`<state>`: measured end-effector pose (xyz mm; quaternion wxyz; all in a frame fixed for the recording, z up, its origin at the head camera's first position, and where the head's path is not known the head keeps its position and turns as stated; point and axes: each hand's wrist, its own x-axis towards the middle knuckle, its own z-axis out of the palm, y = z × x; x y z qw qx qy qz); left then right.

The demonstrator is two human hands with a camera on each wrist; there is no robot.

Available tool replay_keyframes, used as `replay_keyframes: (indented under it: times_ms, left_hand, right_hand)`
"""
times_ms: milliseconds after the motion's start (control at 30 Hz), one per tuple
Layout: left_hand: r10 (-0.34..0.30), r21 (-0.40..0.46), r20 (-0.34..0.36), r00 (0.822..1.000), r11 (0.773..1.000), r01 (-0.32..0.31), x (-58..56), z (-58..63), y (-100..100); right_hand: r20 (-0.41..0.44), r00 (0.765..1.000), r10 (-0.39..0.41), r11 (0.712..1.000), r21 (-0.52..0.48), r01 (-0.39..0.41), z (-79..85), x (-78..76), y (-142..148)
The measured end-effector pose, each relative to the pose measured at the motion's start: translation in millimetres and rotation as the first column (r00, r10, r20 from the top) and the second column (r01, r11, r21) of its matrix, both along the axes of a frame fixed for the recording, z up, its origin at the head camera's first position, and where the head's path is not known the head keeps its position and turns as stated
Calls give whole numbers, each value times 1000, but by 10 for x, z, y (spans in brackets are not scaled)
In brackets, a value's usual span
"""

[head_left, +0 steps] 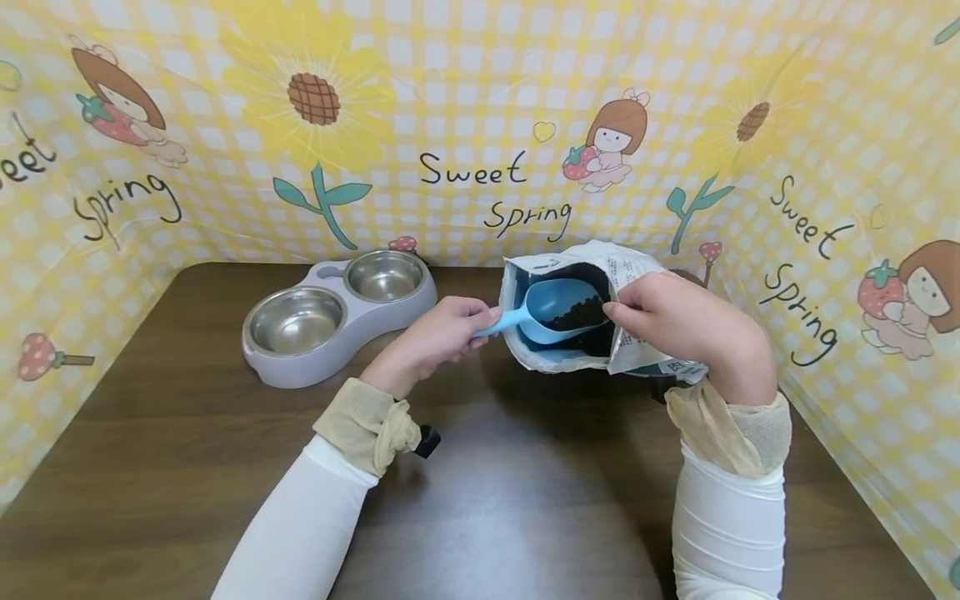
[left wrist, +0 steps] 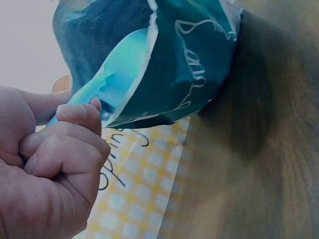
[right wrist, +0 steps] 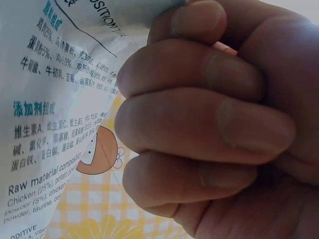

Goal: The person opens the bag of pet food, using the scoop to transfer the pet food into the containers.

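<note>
While your left hand [head_left: 452,331] curls its fingers round the blue scoop [head_left: 546,300] inside the mouth of the bag [head_left: 628,265] your right hand [head_left: 682,321] pinches, a careless tilt (dark pellets [head_left: 579,315] crowd the tip) could spill some onto the surface [head_left: 510,508].

Txt on bag [right wrist: 35,129] & backdrop cloth [head_left: 480,108]
Bag, R wrist view: Chinese hdgs 原料组成 & 添加剂组成; Eng. "Raw material composition", "Chicken (25%)", "powder (5%)", "taurine"; some lines cut off/too sm. Teal side [left wrist: 172,82], L wrist view: white ltrs, unclear. Cloth: "Sweet Spring", rptd.
</note>
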<state>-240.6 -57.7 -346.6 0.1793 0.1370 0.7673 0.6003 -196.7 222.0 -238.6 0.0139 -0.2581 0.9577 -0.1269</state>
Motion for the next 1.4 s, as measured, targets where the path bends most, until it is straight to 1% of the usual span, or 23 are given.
replay_keyframes:
  times_ms: [167,367,633,767,967,1100,1267,1400]
  left_hand:
    - [1,10,-3,1000,1000,-1,-29,40,-59]
    - [-34,12,-3,999,999,34,-43,47,-131]
    - [-70,22,9,998,997,70,-27,81,-215]
    - [-75,35,17,997,997,75,-20,107,-242]
    - [-61,25,27,998,998,60,-1,189,-305]
    - [-71,5,22,997,997,71,25,246,-362]
    - [-98,-15,3,995,995,98,58,302,-480]
    - [-94,-18,-4,996,995,93,79,346,-558]
  right_hand:
    - [8,1000,9,1000,-7,-9,15,-4,22]
    - [21,1000,0,1000,-8,0,19,0,34]
    - [5,999,33,999,-17,-33,4,-29,36]
    - [12,1000,25,1000,-19,-25,2,-28,44]
    - [18,1000,9,1000,-15,-9,4,-25,51]
    - [26,1000,3,1000,-16,-2,-2,-25,54]
    - [28,1000,7,1000,-19,-7,-4,-25,54]
    - [19,1000,10,1000,-19,-10,2,-27,51]
